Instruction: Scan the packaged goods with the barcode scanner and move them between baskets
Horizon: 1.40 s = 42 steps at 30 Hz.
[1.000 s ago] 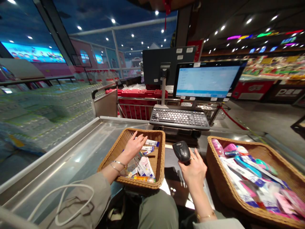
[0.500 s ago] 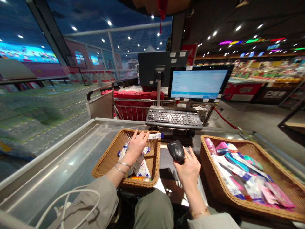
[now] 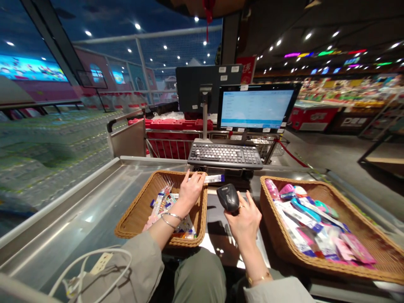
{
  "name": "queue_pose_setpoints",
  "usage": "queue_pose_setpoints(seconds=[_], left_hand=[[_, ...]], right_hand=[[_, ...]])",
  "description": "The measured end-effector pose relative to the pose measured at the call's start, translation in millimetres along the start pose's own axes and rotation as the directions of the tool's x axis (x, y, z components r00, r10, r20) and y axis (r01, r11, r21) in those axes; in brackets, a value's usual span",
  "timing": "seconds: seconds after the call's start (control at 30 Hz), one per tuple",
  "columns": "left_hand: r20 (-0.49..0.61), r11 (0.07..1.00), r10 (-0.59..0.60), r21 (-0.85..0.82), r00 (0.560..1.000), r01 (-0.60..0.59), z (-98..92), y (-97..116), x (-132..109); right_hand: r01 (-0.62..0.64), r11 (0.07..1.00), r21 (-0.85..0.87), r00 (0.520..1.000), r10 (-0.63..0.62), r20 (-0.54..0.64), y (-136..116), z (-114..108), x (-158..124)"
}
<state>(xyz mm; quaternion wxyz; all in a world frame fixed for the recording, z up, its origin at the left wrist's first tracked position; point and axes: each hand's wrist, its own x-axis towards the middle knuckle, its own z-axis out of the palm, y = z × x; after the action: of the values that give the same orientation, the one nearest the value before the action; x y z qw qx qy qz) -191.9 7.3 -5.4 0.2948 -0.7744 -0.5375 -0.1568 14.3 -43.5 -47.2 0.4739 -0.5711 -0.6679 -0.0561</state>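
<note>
My left hand (image 3: 190, 190) is closed on one end of a slim white packet with a blue tip (image 3: 215, 179), above the far right corner of the left wicker basket (image 3: 129, 216). Packets of the same kind (image 3: 162, 200) lie loosely in that basket, partly hidden by my forearm. In my right hand (image 3: 244, 219) is a black barcode scanner (image 3: 228, 198), its head tilted up near the packet's blue end. To the right of this hand, the right wicker basket (image 3: 274, 219) holds several slim packets, a blue item (image 3: 305, 210) and pink items.
A black keyboard (image 3: 225, 155) and a lit monitor (image 3: 256, 107) stand behind the baskets, beside a second dark screen (image 3: 197, 90). The metal counter (image 3: 91, 210) has a raised edge. A white cable (image 3: 121, 252) loops near my left sleeve. Behind is a metal cart (image 3: 128, 136).
My left hand has moved right with the slim packet, bringing its blue tip closer to the scanner. More of the basket's contents show. The camera view has shifted slightly to the right.
</note>
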Motion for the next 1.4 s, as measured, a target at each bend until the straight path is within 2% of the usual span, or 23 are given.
queue_pose_setpoints(seconds=[0.47,1.4], left_hand=[[-0.042,0.999,-0.006,-0.050,0.999,0.004,10.5,15,4],[-0.116,0.997,-0.019,-0.076,0.993,0.011,20.4,17,1]], right_hand=[[0.012,0.998,-0.055,1.000,-0.011,0.016,3,-3,-1],[0.032,0.998,-0.053,0.998,-0.029,0.050,-1,-5,-2]])
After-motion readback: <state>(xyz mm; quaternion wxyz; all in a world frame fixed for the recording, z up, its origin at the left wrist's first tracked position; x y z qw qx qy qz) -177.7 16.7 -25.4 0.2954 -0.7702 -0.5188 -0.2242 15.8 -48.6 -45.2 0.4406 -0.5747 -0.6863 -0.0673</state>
